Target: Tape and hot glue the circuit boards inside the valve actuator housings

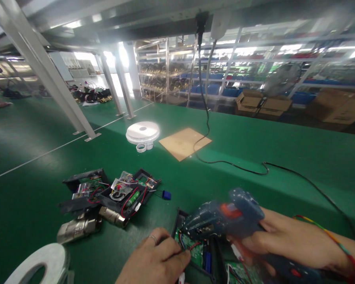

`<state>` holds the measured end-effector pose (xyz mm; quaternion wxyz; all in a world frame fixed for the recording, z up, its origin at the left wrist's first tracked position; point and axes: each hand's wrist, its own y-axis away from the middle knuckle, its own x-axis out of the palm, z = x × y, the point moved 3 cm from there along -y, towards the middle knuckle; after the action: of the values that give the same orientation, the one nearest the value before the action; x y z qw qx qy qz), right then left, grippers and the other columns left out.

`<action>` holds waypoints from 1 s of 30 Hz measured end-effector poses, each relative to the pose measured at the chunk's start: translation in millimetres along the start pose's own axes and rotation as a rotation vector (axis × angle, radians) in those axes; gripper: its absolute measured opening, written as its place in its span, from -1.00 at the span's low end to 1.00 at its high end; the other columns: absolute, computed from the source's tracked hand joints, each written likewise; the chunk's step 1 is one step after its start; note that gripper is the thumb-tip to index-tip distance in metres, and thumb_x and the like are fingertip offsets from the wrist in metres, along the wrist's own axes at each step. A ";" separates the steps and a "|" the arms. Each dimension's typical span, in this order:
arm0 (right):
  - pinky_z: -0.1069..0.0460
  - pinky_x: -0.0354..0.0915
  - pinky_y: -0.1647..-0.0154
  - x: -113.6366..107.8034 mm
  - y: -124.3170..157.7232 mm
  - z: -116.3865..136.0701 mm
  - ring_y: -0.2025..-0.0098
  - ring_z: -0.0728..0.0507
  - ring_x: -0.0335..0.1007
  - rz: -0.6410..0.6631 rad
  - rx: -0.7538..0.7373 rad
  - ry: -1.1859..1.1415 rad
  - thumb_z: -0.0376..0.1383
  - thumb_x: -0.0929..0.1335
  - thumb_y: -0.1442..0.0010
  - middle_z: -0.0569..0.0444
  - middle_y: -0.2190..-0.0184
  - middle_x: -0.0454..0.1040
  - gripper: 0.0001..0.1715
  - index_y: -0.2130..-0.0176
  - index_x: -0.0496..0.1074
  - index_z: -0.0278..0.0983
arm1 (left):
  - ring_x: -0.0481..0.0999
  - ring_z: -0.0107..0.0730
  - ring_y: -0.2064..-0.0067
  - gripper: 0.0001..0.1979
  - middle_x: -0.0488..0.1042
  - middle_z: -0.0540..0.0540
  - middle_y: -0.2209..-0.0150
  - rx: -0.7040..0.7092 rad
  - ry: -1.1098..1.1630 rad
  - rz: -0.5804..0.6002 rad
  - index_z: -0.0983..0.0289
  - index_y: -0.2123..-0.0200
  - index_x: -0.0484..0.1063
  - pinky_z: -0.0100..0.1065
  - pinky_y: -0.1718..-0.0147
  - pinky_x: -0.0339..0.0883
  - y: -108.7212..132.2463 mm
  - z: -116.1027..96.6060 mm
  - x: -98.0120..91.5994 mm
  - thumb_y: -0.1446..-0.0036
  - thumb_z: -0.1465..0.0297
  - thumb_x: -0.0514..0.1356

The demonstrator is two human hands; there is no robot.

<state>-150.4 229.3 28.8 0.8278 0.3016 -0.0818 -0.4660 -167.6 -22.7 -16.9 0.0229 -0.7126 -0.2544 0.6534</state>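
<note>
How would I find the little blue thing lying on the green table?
Start at the green table and find the two open black boxes full of wires, left of the hands. Just to their right, on a thin wire, lies the little blue thing. It is the only small bright blue piece lying alone on the green.

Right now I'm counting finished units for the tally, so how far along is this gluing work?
Set aside: two opened black units with wiring and metal valves lie to the left; whether they're finished I cannot tell. In hand: the right hand aims a blue glue gun at the open unit, while the left hand pinches its wires. Left: that unit lies open, no cover on.
</note>
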 end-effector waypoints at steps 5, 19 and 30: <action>0.14 0.29 0.51 1.7 1.7 -1.2 0.48 0.02 0.33 -0.015 -0.006 -0.001 -0.08 0.39 -0.04 0.07 0.42 0.44 -0.65 0.30 0.36 -0.30 | 0.49 -0.40 0.23 -0.73 0.54 -0.08 0.27 -0.014 0.005 0.002 0.19 0.07 0.45 -0.43 0.21 0.43 0.7 -0.5 1.3 -0.30 0.16 0.17; 0.12 0.25 0.50 -0.9 1.6 -6.1 0.51 0.01 0.34 -0.057 0.081 0.048 -0.04 0.39 0.01 0.06 0.44 0.46 -0.58 0.28 0.37 -0.32 | 0.48 -0.37 0.22 -0.73 0.55 -0.07 0.27 -0.041 0.018 -0.006 0.18 0.05 0.45 -0.41 0.25 0.45 2.8 -1.0 1.9 -0.26 0.18 0.20; 0.09 0.27 0.48 -2.4 0.2 -6.7 0.51 -0.01 0.35 -0.049 0.096 0.035 -0.06 0.39 0.01 0.06 0.43 0.46 -0.58 0.25 0.36 -0.31 | 0.48 -0.36 0.22 -0.73 0.55 -0.07 0.27 -0.039 0.009 -0.014 0.17 0.06 0.46 -0.42 0.24 0.45 3.0 -1.1 1.2 -0.27 0.17 0.19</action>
<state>-148.8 234.2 24.0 0.8021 0.3510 -0.0822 -0.4761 -165.6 -24.5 -18.9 0.0148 -0.7141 -0.2718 0.6450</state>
